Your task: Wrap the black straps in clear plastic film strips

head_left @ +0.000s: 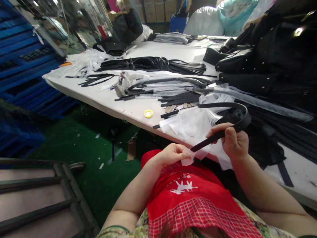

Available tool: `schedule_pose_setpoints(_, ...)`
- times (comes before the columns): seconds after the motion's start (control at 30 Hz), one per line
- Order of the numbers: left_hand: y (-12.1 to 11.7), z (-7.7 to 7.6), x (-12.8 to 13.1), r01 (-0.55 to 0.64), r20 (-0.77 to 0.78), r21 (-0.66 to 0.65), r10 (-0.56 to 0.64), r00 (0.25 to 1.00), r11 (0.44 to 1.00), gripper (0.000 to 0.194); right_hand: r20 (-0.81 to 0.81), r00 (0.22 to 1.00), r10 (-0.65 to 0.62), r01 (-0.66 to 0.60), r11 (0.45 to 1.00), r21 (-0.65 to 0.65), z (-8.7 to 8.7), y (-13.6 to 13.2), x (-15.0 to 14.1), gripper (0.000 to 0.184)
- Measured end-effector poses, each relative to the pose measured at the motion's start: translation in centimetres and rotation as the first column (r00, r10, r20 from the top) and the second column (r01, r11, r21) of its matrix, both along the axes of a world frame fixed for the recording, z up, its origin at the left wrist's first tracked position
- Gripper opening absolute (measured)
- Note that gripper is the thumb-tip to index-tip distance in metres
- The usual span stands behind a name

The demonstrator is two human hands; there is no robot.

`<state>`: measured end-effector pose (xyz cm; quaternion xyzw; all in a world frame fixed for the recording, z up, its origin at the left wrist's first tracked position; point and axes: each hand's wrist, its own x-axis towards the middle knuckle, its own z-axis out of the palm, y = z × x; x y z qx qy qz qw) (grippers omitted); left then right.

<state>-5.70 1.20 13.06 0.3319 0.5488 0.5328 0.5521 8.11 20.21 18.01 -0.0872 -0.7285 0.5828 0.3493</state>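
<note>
My right hand (234, 140) is closed around a black strap (206, 141), which curls up and back in a loop above the hand. At the strap's lower end, my left hand (174, 153) pinches a small piece of thin white paper (188, 158). The strap's tip touches or overlaps this paper; I cannot tell whether they are joined. Crumpled white sheets (190, 122) lie on the table just beyond both hands. Some of that white sheeting hangs over the table edge below my right hand.
Bundles of black straps (153, 64) lie along the white table (99, 96). A yellow ring (148, 113) sits near its front edge. Black bags (277, 56) are heaped at the right. Blue pallets (22, 59) stand at the left, and a slatted frame (37, 195) is at lower left.
</note>
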Motion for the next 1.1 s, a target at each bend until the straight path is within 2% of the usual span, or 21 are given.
schedule_pose_setpoints(0.1, 0.3, 0.2, 0.0, 0.007, 0.016, 0.009, -0.007, 1.0, 1.0, 0.044, 0.061, 0.998, 0.022, -0.023, 1.0, 0.019, -0.4, -0.1, 0.0, 0.042)
schedule_pose_setpoints(0.23, 0.9, 0.1, 0.2, -0.006, 0.021, 0.064, 0.004, 1.0, 0.998, 0.043, 0.207, 0.975, 0.08, -0.08, 0.997, -0.01, -2.6, -2.1, -0.8, 0.046)
schedule_pose_setpoints(0.3, 1.1, -0.3, 0.6, -0.066, 0.043, 0.058, 0.063, 0.997, 0.996, 0.044, 0.287, 0.935, 0.208, -0.186, 0.977, -0.101, -3.7, -3.3, -1.5, 0.048)
schedule_pose_setpoints(0.37, 1.2, -0.9, 1.3, -0.14, 0.071, 0.03, 0.137, 0.988, 0.99, 0.047, 0.322, 0.878, 0.356, -0.281, 0.925, -0.257, -4.4, -3.7, -2.1, 0.046)
schedule_pose_setpoints(0.4, 1.1, -1.3, 1.7, -0.148, 0.091, 0.014, 0.147, 0.985, 0.989, 0.048, 0.309, 0.865, 0.395, -0.284, 0.894, -0.347, -4.5, -3.5, -2.3, 0.043)
schedule_pose_setpoints(0.47, 1.1, -1.8, 2.5, -0.101, 0.139, -0.018, 0.103, 0.985, 0.995, 0.052, 0.233, 0.905, 0.356, -0.203, 0.843, -0.498, -4.2, -2.5, -2.6, 0.04)
schedule_pose_setpoints(0.53, 1.0, -1.9, 3.0, -0.054, 0.15, -0.032, 0.058, 0.987, 0.998, 0.057, 0.17, 0.96, 0.222, -0.091, 0.824, -0.559, -3.7, -1.5, -2.7, 0.036)
schedule_pose_setpoints(0.6, 1.0, -1.5, 3.1, -0.075, 0.062, -0.009, 0.076, 0.995, 0.997, 0.059, 0.168, 0.974, 0.151, -0.046, 0.861, -0.507, -3.2, -1.3, -2.6, 0.034)
schedule_pose_setpoints(0.67, 1.0, -0.7, 2.8, -0.15, -0.119, 0.055, 0.156, 0.981, 0.987, 0.055, 0.213, 0.957, 0.195, -0.092, 0.904, -0.417, -2.8, -1.8, -2.5, 0.031)
schedule_pose_setpoints(0.7, 1.0, -0.3, 2.6, -0.177, -0.217, 0.091, 0.193, 0.957, 0.98, 0.052, 0.226, 0.945, 0.238, -0.132, 0.906, -0.403, -2.6, -2.0, -2.6, 0.031)
schedule_pose_setpoints(0.73, 0.9, 0.1, 2.4, -0.184, -0.305, 0.119, 0.212, 0.928, 0.976, 0.05, 0.22, 0.935, 0.278, -0.164, 0.89, -0.425, -2.3, -2.1, -2.8, 0.032)
schedule_pose_setpoints(0.8, 0.7, 0.7, 2.1, -0.12, -0.44, 0.13, 0.166, 0.883, 0.984, 0.047, 0.159, 0.939, 0.305, -0.177, 0.825, -0.537, -1.5, -1.9, -3.4, 0.039)
schedule_pose_setpoints(0.87, 0.7, 0.9, 1.9, -0.034, -0.516, 0.095, 0.079, 0.853, 0.995, 0.049, 0.082, 0.969, 0.232, -0.131, 0.769, -0.626, -0.8, -1.5, -4.1, 0.042)
schedule_pose_setpoints(0.93, 0.9, 0.8, 1.8, -0.039, -0.514, 0.077, 0.074, 0.855, 0.996, 0.053, 0.034, 0.994, 0.106, -0.063, 0.786, -0.615, -0.7, -1.6, -4.8, 0.043)
schedule_pose_setpoints(0.97, 1.1, 0.7, 1.7, -0.086, -0.489, 0.089, 0.119, 0.864, 0.992, 0.055, 0.031, 0.996, 0.08, -0.047, 0.81, -0.584, -0.9, -2.0, -5.0, 0.045)
schedule_pose_setpoints(1.0, 1.3, 0.6, 1.6, -0.152, -0.46, 0.113, 0.187, 0.868, 0.982, 0.058, 0.044, 0.993, 0.108, -0.065, 0.829, -0.555, -1.3, -2.5, -5.1, 0.047)
schedule_pose_setpoints(1.03, 1.4, 0.6, 1.4, -0.224, -0.44, 0.143, 0.264, 0.858, 0.964, 0.059, 0.074, 0.979, 0.188, -0.119, 0.834, -0.539, -1.8, -3.2, -5.2, 0.05)
schedule_pose_setpoints(1.1, 1.7, 0.6, 1.0, -0.341, -0.435, 0.203, 0.396, 0.809, 0.918, 0.06, 0.131, 0.905, 0.405, -0.27, 0.785, -0.558, -2.4, -3.9, -5.3, 0.055)
